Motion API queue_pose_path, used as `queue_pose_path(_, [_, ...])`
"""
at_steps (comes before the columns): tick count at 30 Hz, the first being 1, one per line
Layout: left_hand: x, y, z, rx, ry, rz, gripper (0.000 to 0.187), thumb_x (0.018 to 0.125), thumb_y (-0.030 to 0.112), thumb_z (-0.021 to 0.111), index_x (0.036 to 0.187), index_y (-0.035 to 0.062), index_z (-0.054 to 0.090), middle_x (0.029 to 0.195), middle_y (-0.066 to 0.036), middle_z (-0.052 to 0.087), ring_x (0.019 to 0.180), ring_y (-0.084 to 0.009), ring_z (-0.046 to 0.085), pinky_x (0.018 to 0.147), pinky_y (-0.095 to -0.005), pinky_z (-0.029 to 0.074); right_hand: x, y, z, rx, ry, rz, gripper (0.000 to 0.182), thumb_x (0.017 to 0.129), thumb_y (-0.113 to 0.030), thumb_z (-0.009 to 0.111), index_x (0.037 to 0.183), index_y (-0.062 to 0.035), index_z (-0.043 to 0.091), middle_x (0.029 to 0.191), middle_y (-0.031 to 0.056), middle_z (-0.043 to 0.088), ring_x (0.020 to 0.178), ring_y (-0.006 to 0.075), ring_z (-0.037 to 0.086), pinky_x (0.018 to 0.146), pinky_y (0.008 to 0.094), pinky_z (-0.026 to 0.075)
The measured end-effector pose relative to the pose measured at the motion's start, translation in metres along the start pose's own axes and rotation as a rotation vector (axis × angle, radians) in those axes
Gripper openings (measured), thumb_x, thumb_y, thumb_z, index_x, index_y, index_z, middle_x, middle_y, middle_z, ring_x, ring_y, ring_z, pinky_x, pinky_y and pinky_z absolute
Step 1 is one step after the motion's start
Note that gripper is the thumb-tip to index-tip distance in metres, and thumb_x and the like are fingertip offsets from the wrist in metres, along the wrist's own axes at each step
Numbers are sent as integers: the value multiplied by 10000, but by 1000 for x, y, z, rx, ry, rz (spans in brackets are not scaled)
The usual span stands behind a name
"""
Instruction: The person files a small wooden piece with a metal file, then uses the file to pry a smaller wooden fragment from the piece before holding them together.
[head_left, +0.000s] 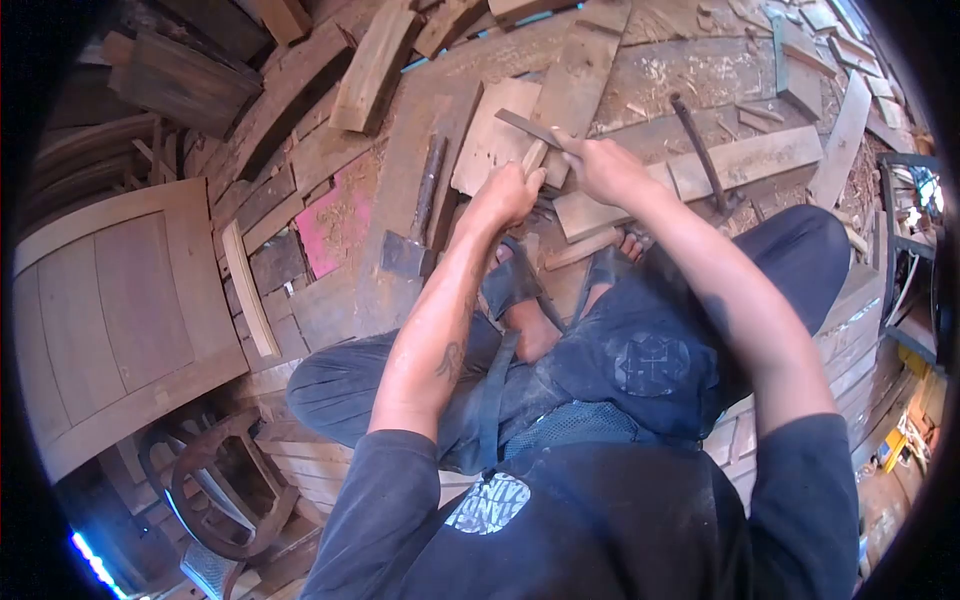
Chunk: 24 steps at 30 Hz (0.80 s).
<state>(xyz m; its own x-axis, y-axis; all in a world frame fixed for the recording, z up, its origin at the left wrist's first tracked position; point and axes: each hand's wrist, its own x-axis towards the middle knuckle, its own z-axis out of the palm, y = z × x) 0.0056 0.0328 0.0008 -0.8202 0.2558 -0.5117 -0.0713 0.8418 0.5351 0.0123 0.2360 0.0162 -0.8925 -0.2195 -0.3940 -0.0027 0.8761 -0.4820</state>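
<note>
The left hand (pixel 510 193) is closed around a small wood piece (pixel 536 157), its grip wrapped firmly with the far end of the piece poking out past the fingers. Just to the right, the right hand (pixel 607 167) has its grip closed on a flat, narrow blade-like tool (pixel 524 127), which points far and left and crosses near the tip of the piece; whether the two touch, I cannot tell. Both hands are above the seated person's feet, with a pale board (pixel 493 140) just beyond the left one. A hammer (pixel 405 255) with a dark handle lies left of the left hand. Farther left are a pink sheet (pixel 335 228) strewn with shavings, a light wooden strip (pixel 250 290) and a large panelled door (pixel 130 300).
</note>
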Motion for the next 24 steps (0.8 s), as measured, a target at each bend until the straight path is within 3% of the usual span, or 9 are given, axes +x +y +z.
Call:
queue_pose_path(5, [0, -1, 2, -30, 37, 80, 679, 1001, 513, 569, 1082, -156, 655, 1063, -411, 658, 1095, -503, 661, 938, -510, 507, -8, 13, -4, -44, 25, -100, 476, 1058, -256, 495, 1534, -248, 489, 1099, 272, 717, 1089, 425, 688, 941, 523, 543])
queue_pose_path(8, [3, -10, 4, -16, 6, 81, 682, 1007, 514, 554, 1049, -158, 662, 1044, -408, 661, 1085, -496, 667, 937, -512, 506, -69, 18, -21, 243, -149, 54, 468, 1055, -251, 497, 1522, -226, 499, 1080, 272, 720, 1058, 431, 695, 927, 531, 547])
queue_pose_path(14, [8, -13, 12, 56, 80, 50, 643, 1003, 475, 576, 1009, -162, 662, 1001, -410, 662, 1021, -500, 687, 877, -520, 527, -3, 2, 4, -37, 86, -47, 462, 1061, -261, 469, 1519, -216, 513, 1041, 267, 727, 1008, 432, 712, 903, 537, 557])
queue_pose_path(16, [5, -7, 6, 18, 68, 25, 630, 1000, 466, 585, 1002, -158, 665, 966, -406, 665, 991, -500, 695, 856, -522, 533, 1, 1, -4, -37, 75, -65, 463, 1062, -267, 469, 1521, -223, 515, 1054, 266, 728, 1015, 434, 709, 907, 530, 560])
queue_pose_path(18, [0, -11, 14, -29, 147, 96, 632, 997, 467, 590, 981, -161, 663, 921, -399, 668, 964, -499, 703, 844, -521, 534, -15, 6, -9, -24, 34, -41, 466, 1059, -268, 484, 1523, -234, 514, 1066, 271, 724, 1027, 448, 697, 911, 532, 550])
queue_pose_path(24, [1, -13, 8, 8, 44, 49, 632, 1001, 477, 586, 1042, -149, 662, 1006, -409, 663, 1046, -496, 678, 897, -513, 518, -72, 26, -22, 34, -31, -31, 482, 1054, -261, 514, 1536, -255, 498, 1082, 287, 714, 1047, 468, 683, 903, 551, 532])
